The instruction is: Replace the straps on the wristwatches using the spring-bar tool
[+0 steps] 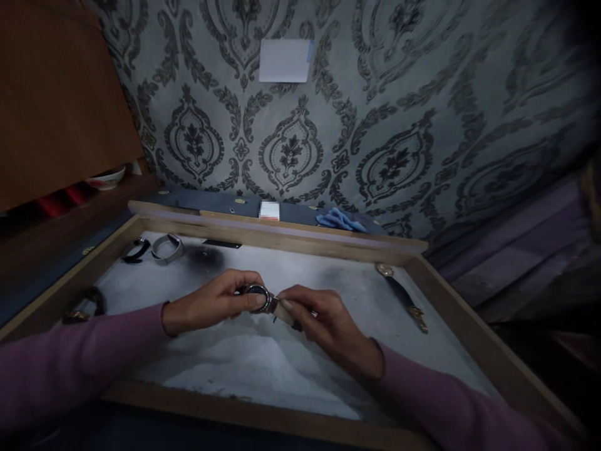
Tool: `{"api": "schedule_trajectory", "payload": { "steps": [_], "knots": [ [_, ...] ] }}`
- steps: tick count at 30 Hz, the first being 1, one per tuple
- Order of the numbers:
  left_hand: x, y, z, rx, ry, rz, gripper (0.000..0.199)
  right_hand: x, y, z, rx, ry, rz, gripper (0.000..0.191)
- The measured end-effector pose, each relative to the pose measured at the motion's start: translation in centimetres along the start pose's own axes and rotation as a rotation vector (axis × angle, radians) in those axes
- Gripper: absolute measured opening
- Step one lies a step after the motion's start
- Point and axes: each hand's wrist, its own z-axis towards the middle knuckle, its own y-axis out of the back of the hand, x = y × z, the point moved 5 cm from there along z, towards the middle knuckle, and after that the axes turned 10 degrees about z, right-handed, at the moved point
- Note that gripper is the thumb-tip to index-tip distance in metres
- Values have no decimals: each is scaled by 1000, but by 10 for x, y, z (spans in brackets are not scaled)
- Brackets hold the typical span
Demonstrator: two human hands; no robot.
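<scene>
My L hand (225,297) is closed on the watch (253,289), thumb over its face. My R hand (326,313) is pinched, thumb + fingers on the strap (283,313) just beside the case. Watch is held up approx. mid wooden tray (300,233). Gold/blk watch (398,290) lies far R; grey band (168,250) back L, nr. a blk-strap watch (136,252). Blue cloth (340,219) behind the tray.

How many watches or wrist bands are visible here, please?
5: a held round watch; a black one, a grey one and a dark one inside the wooden frame at left; a gold-and-black one at right. Others may be hidden.
</scene>
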Motion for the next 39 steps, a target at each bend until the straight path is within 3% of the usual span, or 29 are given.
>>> {"api": "schedule_trajectory", "payload": {
  "steps": [10,15,29,39],
  "knots": [
    [-3,-1,1,-4,2,45,31,-5,-1,-1,67,-92,-63,22],
    [-5,-1,1,0,-19,50,31,0,4,1,12,36,-148,25],
    [-12,-2,0,-1,-60,66,27,-7,-6,-2,67,-128,110,22],
    [-8,-2,1,-6,-32,45,30,-7,-1,0,64,-115,24,24]
  ]
}}
